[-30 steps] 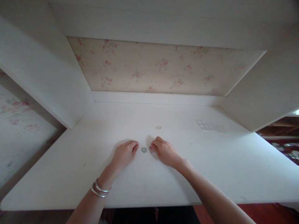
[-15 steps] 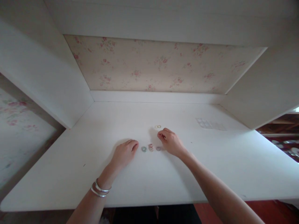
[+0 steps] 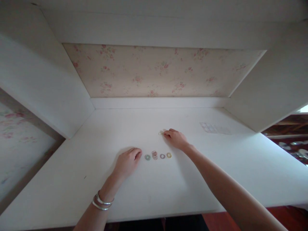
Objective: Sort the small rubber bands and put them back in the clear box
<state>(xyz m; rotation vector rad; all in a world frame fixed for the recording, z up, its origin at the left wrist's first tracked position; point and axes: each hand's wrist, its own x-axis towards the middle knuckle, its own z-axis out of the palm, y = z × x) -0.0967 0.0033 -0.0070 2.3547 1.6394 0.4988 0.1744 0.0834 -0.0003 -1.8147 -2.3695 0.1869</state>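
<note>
— What do you see, going from the left edge of the desk (image 3: 72, 179)?

— The left hand (image 3: 127, 162), two bangles (image 3: 102, 202) on its wrist, lies on the desk with fingers curled loosely under, grasping nothing. Just right of its fingertips runs a row of four small rings: a green ring (image 3: 147, 157), a pink ring (image 3: 154, 155) that looks like a small stack, a purple ring (image 3: 163, 156) and a yellow ring (image 3: 169, 155).

— Has anything changed?

— Yes. Half a second ago the right hand (image 3: 175, 138) sat just beside the row and covered its right end; now it has moved toward the back edge, and the yellow ring shows. Its fingertips pinch at the pale rings (image 3: 160, 133) lying behind the row; whether it has them gripped I cannot tell. The left hand has stayed put.

— And further right?

— A clear sheet (image 3: 214, 127) lies flat near the back right corner.

— Any writing or labels?

— None that can be read. The wallpaper (image 3: 158, 70) behind the desk carries only small pink flowers.
</note>
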